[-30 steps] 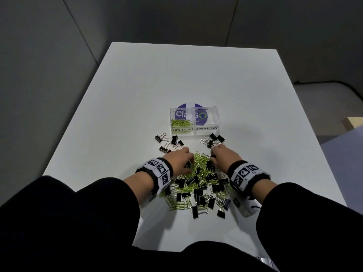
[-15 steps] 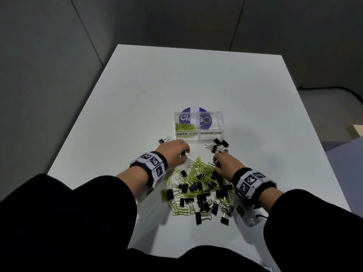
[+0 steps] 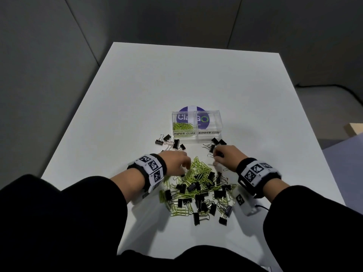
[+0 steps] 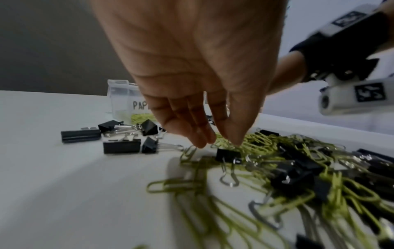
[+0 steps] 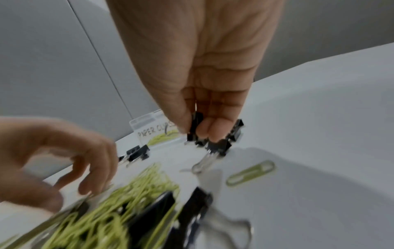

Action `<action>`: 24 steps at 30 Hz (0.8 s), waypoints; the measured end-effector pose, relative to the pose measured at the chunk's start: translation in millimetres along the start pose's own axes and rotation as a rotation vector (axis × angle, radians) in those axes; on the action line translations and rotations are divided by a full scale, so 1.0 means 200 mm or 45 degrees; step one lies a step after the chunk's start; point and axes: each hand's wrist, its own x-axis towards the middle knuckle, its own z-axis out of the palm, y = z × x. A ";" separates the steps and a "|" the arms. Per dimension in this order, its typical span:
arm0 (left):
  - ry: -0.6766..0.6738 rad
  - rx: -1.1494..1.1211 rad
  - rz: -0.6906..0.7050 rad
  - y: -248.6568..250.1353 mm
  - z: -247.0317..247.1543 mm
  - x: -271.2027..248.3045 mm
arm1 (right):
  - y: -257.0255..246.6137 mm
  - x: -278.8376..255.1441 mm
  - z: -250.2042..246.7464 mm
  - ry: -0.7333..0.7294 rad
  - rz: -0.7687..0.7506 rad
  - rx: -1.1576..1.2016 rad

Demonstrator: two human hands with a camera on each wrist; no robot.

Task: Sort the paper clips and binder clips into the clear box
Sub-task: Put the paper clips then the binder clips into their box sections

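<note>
The clear box (image 3: pixel 208 114) stands mid-table with green paper clips (image 3: pixel 182 126) in its left compartment; no clip shows in its right one, labelled BINDER CLIPS. A mixed pile (image 3: pixel 196 189) of green paper clips and black binder clips lies before me. My left hand (image 3: pixel 186 166) (image 4: pixel 221 143) reaches down onto the pile's far left edge, fingers nearly straight, thumb tip on the green clips, nothing pinched. My right hand (image 3: pixel 216 154) (image 5: pixel 194 129) pinches a black binder clip (image 5: pixel 195 125) between thumb and fingers, just above other binder clips (image 3: pixel 215 143) near the box.
Several binder clips (image 3: pixel 169 143) lie apart, left of the box's front. One loose paper clip (image 5: pixel 250 172) lies right of my right hand. The white table (image 3: pixel 137 85) extends far beyond the box. Grey walls stand to the left and behind it.
My left hand went forward toward the left group of binder clips, then came back to the pile's edge. My right hand moved from the pile forward to the binder clips by the box.
</note>
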 end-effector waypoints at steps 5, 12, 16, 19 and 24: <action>-0.054 0.033 -0.034 0.01 0.05 -0.03 | 0.04 0.08 -0.09 0.241 0.154 0.048; 0.008 -0.041 -0.084 0.03 0.09 -0.05 | 0.04 0.02 0.01 0.237 0.028 -0.167; -0.024 -0.054 -0.113 0.01 0.09 -0.04 | 0.00 -0.06 0.07 0.002 -0.108 -0.342; -0.051 -0.083 -0.117 0.01 0.07 -0.04 | -0.02 -0.08 0.10 -0.225 -0.037 -0.370; -0.030 -0.149 -0.136 0.00 0.02 -0.05 | -0.05 -0.07 0.13 -0.221 -0.007 -0.280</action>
